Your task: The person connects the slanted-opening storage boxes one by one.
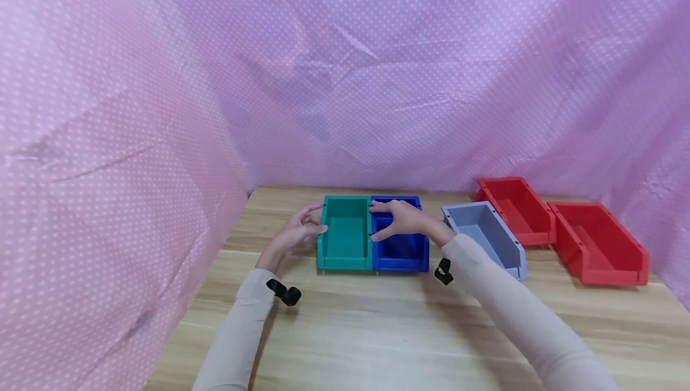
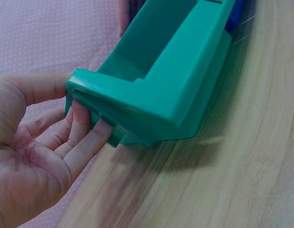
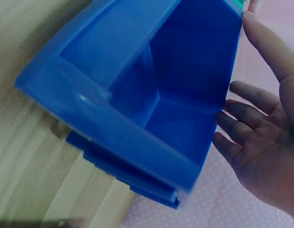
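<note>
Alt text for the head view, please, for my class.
A person's left grip holds the left edge of a green bin; the right grip is above the blue bin beside it. A grey bin and two red bins stand to the right on a table.

I can't make out any readable lettering, label, brand, number or sign anywhere here.
</note>
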